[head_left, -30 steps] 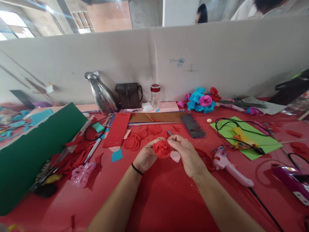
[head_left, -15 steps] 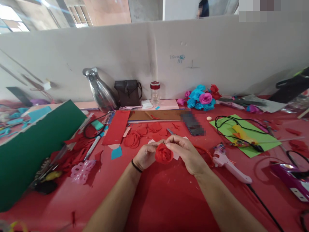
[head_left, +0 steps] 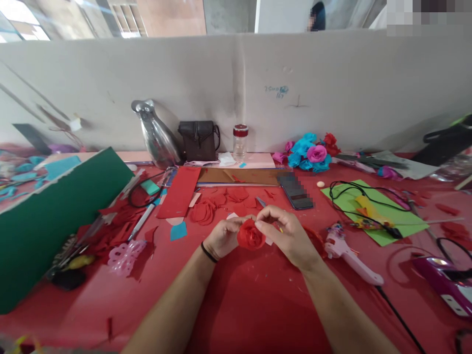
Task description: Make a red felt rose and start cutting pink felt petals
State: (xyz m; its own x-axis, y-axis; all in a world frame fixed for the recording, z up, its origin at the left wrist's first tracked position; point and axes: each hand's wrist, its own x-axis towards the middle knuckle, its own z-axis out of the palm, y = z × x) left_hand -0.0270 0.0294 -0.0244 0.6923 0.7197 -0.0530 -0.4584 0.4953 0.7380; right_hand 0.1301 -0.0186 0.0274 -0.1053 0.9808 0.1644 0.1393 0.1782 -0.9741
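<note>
Workpiece: red paper rose point(head_left: 251, 236), ctr. of frame, apparently held off the red desk point(head_left: 236, 309), bloom twd. the camera.

L hand point(head_left: 223, 239): fingers clamped on the rose at its L/rear side; fingertips partly hidden behind the petals, so exact grip pt. can't be confirmed. R hand point(head_left: 286, 235): thumb & index tips together, pinching the rim petal at upper R of the bloom; other fingers curled.

Step in hand (judged): seating/shaping an outer petal on the rose. Next move calls for a firm L hold at the base, w/ light R pressure along the petal edge; excess force could crease or tear the thin paper.

Adj. items: stack of cut red petals point(head_left: 202, 211), L of ctr., behind the L hand; red paper strip point(head_left: 180, 191), just beyond it, upper L. Pink hot-glue gun point(head_left: 354, 260), R of frame, near the R forearm, nozzle end twd. ctr., cable to lower R. Smartphone point(head_left: 295, 191), above the R hand. Bunch of blue, pink & red paper flowers point(head_left: 309, 152), upper R of ctr., agst. the white partition point(head_left: 165, 69).
</note>
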